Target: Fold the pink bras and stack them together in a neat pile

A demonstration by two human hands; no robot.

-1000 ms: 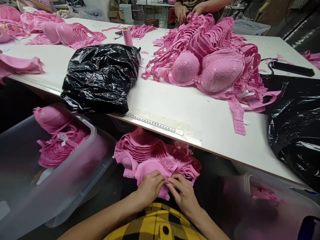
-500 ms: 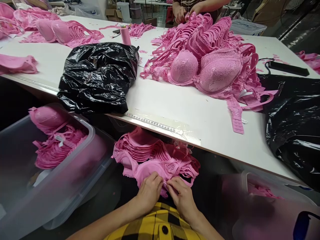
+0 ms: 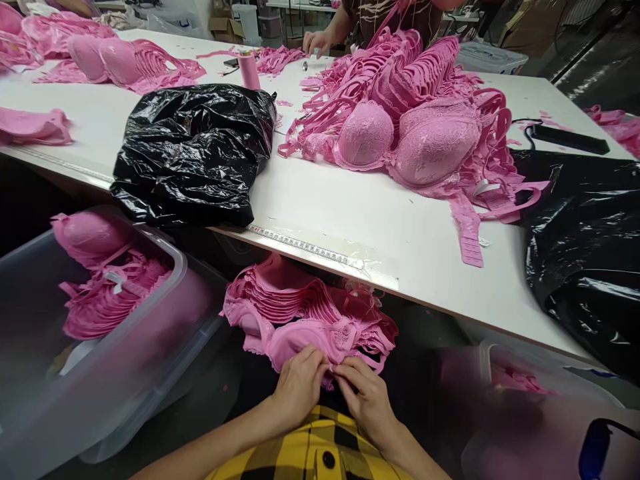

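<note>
A stack of pink bras [image 3: 287, 293] lies below the table's front edge, close to my body. The top bra [image 3: 295, 339] has its cups facing up, with lace at the sides. My left hand [image 3: 300, 380] pinches the near edge of this bra, fingertips pressed together. Just beside it, my right hand [image 3: 364, 390] pinches the same edge between thumb and fingers. The fingertips of both hands nearly meet there, and the exact bit of fabric between them is hidden.
A white table [image 3: 320, 200] carries a black plastic bag [image 3: 195, 153], a large pile of pink bras [image 3: 430, 143], a pink thread cone [image 3: 249, 70] and another black bag [image 3: 585, 247]. Clear bins stand left [image 3: 183, 267] and right [image 3: 485, 363]. A co-worker's hand [image 3: 320, 43] is across the table.
Across the table, the co-worker's hands have separated; one now reaches left to the tabletop and a pink strap is lifted. My hands stay at the bra's edge with only slight finger movement.
</note>
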